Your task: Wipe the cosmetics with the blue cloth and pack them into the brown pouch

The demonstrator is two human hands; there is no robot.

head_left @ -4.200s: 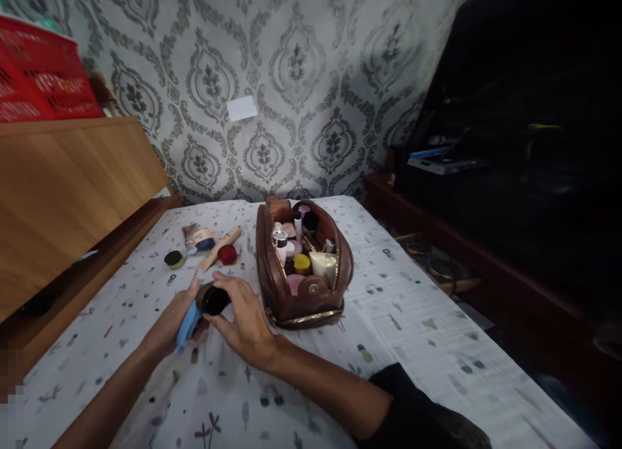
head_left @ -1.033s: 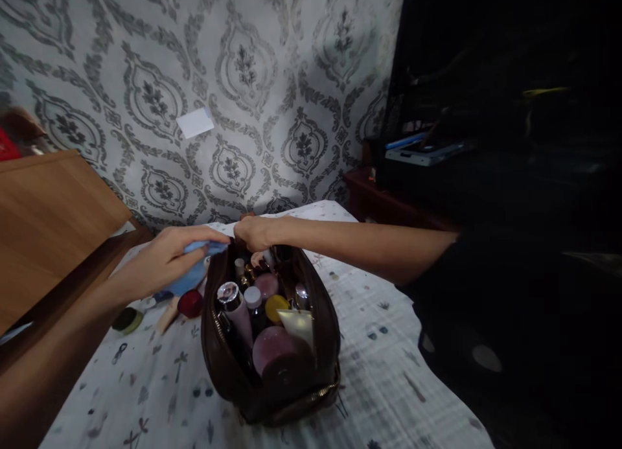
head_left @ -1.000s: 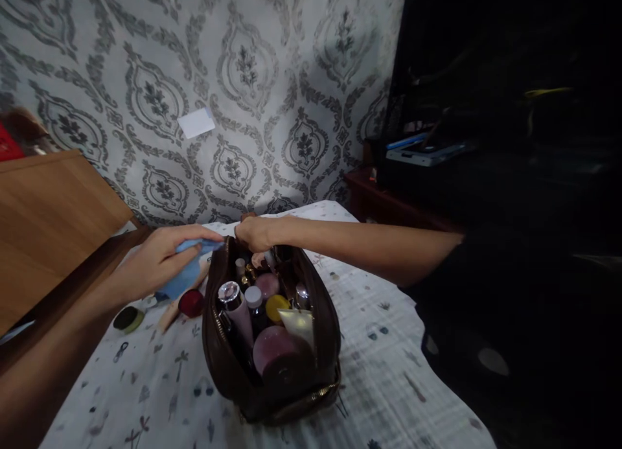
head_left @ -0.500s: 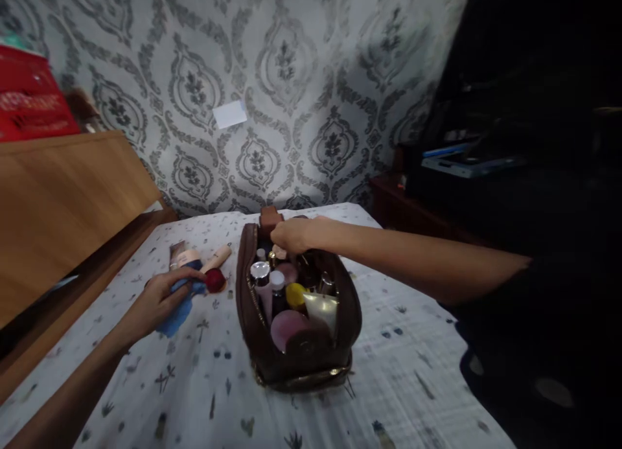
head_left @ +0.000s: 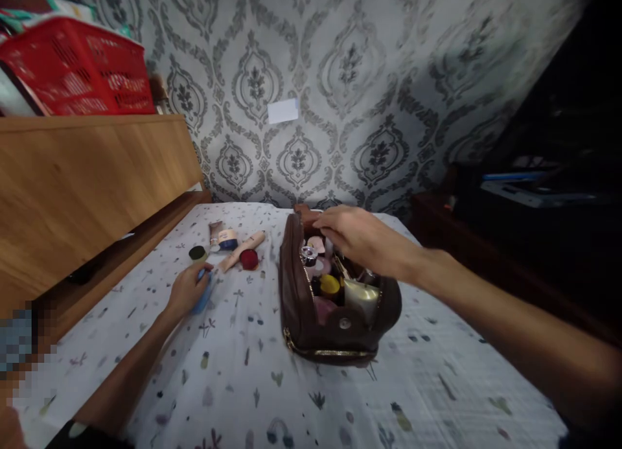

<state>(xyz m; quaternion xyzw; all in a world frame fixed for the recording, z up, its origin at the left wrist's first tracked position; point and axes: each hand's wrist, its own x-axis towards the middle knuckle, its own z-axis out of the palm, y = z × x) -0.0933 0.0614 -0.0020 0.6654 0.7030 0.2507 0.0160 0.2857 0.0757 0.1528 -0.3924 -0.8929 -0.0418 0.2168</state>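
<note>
A brown makeup bag (head_left: 296,306) stands unzipped on the bed, packed with several cosmetics. Inside are a yellow-lidded jar (head_left: 329,286), a pale gold tube (head_left: 362,297) and a silver-capped bottle (head_left: 310,254). My right hand (head_left: 354,238) reaches over the bag's far end, fingers bent together; whatever they grip is hidden. My left hand (head_left: 188,289) is closed on a blue cloth (head_left: 203,293) resting on the sheet. Just beyond it lie a dark-lidded jar (head_left: 197,253), a beige tube (head_left: 243,249), a round red item (head_left: 249,260) and a navy-and-cream jar (head_left: 227,239).
The bed is covered by a white printed sheet (head_left: 243,371). A wooden headboard-like panel (head_left: 107,164) rises at the left, with a red basket (head_left: 97,67) on top. Patterned wallpaper is behind. A dark red cabinet (head_left: 437,222) stands at the right.
The view has swung left, so everything sits further right. My left hand has drawn away from the red item with the blue cloth, and the dark-lidded jar now shows. My right hand is higher over the bag.
</note>
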